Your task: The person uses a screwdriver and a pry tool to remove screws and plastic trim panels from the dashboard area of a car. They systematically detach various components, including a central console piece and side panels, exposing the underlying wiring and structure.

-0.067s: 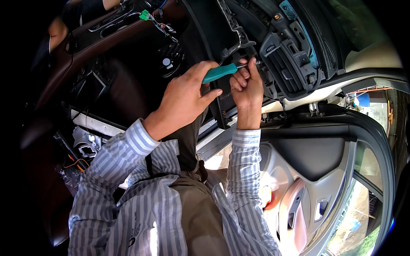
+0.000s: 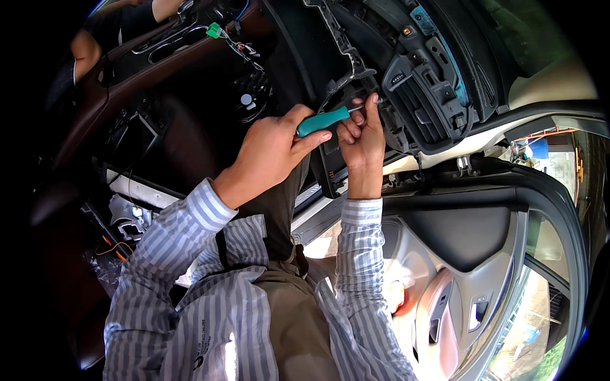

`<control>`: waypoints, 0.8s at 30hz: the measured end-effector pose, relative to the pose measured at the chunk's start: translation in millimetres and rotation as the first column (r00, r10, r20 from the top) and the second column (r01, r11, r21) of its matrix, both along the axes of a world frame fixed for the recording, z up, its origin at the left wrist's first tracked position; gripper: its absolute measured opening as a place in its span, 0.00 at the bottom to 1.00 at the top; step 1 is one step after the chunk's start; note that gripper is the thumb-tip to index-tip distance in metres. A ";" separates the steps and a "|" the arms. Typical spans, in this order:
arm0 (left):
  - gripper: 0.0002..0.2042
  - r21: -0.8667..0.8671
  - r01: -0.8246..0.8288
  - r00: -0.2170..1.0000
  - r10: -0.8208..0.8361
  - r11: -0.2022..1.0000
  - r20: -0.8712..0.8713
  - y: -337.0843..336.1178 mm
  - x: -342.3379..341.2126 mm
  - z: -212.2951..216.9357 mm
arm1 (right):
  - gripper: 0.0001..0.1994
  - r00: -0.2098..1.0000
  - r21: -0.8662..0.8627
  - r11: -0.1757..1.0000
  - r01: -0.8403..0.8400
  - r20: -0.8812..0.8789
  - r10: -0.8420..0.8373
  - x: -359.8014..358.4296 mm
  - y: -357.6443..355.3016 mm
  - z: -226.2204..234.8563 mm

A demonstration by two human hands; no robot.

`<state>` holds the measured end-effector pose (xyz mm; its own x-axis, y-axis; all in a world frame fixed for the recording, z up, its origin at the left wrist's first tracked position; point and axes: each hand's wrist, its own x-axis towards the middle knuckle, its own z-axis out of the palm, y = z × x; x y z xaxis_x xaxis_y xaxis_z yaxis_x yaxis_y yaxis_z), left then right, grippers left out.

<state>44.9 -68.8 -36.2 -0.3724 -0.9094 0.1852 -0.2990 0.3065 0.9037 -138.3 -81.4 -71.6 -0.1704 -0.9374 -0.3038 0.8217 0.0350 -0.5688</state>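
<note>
A screwdriver (image 2: 324, 120) with a teal green handle lies across between my hands, its thin shaft pointing right. My left hand (image 2: 264, 149) is wrapped round the handle, thumb stretched along its near side. Close to the tip, my right hand (image 2: 365, 143) is closed about the metal shaft, palm turned up and index finger raised beside it. Whether a small screw sits at the tip, I cannot make out. Just beyond the fingers is the opened dashboard frame (image 2: 346, 73), and to its right the black air vent (image 2: 419, 105) with upright slats.
An open car door (image 2: 470, 238) stands at the right. A green connector (image 2: 214, 30) with loose wires hangs near the console (image 2: 168, 51) at upper left. Another person's arm (image 2: 86, 51) shows at the far upper left. Loose trim parts (image 2: 130, 216) lie at left.
The view has shifted slightly. Both hands sit a little lower in the picture, with the screwdriver still between them; the grip looks the same.
</note>
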 end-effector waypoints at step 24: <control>0.22 -0.350 -0.070 0.994 0.094 0.934 0.053 2.2 -1.2 2.4 | 0.15 1.000 -0.051 0.999 -0.012 0.027 0.014 -4.5 1.7 -0.4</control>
